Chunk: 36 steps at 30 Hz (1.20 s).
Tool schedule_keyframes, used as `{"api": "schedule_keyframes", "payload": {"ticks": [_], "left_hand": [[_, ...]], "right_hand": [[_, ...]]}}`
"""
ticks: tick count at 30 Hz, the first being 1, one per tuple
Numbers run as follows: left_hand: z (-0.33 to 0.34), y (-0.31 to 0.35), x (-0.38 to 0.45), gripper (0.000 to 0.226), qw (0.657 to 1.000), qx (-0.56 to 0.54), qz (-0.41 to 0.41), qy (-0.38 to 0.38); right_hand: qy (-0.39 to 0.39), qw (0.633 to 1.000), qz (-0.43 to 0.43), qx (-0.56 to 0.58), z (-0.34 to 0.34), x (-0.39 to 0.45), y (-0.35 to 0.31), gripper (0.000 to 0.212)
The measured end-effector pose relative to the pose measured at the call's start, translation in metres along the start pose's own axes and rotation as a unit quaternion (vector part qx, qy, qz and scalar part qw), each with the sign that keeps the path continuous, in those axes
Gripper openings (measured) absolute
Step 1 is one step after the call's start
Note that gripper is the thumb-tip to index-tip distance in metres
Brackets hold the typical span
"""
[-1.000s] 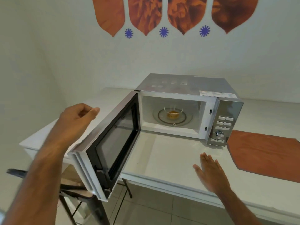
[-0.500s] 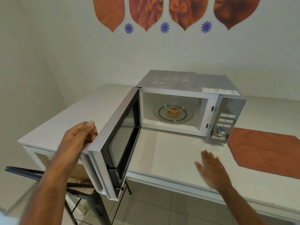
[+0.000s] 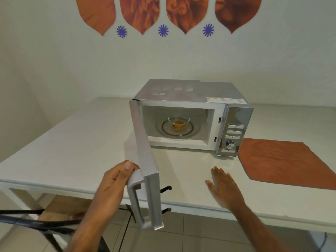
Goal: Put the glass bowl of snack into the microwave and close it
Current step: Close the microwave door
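A silver microwave [image 3: 189, 93] stands on the white table [image 3: 76, 142] with its door [image 3: 143, 151] swung out toward me, edge-on. Inside, a glass bowl [image 3: 178, 122] holding orange snack sits on the turntable. My left hand [image 3: 112, 182] presses against the outer face of the door beside its handle, thumb on the top edge. My right hand [image 3: 223, 188] hovers flat over the table's front part, fingers spread, holding nothing.
An orange cloth mat [image 3: 283, 160] lies on the table to the right of the microwave. A dark chair frame [image 3: 36, 222] with a wooden seat stands under the table's left front. The wall behind carries orange leaf shapes and blue flower stickers.
The door has swung from wide open to roughly halfway, pushed by my left hand, which moved right and down along it. My right hand has barely moved.
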<state>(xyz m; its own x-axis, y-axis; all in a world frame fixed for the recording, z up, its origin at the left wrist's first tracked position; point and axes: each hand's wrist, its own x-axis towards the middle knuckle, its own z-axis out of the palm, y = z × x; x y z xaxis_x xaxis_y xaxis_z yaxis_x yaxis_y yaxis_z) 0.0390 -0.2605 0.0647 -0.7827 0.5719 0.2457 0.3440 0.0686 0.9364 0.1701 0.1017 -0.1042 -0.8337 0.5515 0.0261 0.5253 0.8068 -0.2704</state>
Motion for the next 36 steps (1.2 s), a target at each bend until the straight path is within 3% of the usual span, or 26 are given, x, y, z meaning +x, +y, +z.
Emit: {"api": "schedule_keyframes", "payload": {"ticks": [8,11,16,19,20,27,30,33,36], "left_hand": [[0.054,0.0,0.027,0.07,0.993,-0.037,0.03,-0.107],[0.075,0.001,0.039,0.066,0.991,-0.041,0.036,-0.125],[0.113,0.007,0.06,0.046,0.99,-0.046,0.026,-0.133],[0.136,0.01,0.075,0.045,0.989,-0.067,0.023,-0.133],[0.143,0.011,0.08,0.045,0.988,-0.071,0.021,-0.134],[0.182,0.014,0.12,0.032,0.989,-0.049,0.034,-0.132],[0.196,0.012,0.135,0.038,0.99,-0.049,0.033,-0.131],[0.207,0.01,0.15,0.046,0.99,-0.036,0.027,-0.132],[0.214,0.009,0.163,0.039,0.989,-0.03,0.028,-0.14]], "right_hand": [[0.03,0.998,0.004,0.046,0.009,0.001,0.008,0.071],[0.059,0.989,0.033,0.132,0.008,-0.001,0.009,0.055],[0.12,0.9,0.098,0.408,-0.008,-0.004,0.008,0.012],[0.136,0.819,0.138,0.539,-0.022,-0.008,0.006,0.01],[0.146,0.808,0.138,0.554,-0.027,-0.011,0.003,0.01],[0.221,0.837,0.061,0.497,-0.048,-0.024,-0.015,0.025],[0.253,0.849,0.007,0.463,-0.06,-0.023,-0.025,0.025],[0.241,0.874,-0.016,0.422,-0.068,-0.013,-0.034,0.017],[0.23,0.885,-0.01,0.405,-0.072,-0.002,-0.036,0.027]]}}
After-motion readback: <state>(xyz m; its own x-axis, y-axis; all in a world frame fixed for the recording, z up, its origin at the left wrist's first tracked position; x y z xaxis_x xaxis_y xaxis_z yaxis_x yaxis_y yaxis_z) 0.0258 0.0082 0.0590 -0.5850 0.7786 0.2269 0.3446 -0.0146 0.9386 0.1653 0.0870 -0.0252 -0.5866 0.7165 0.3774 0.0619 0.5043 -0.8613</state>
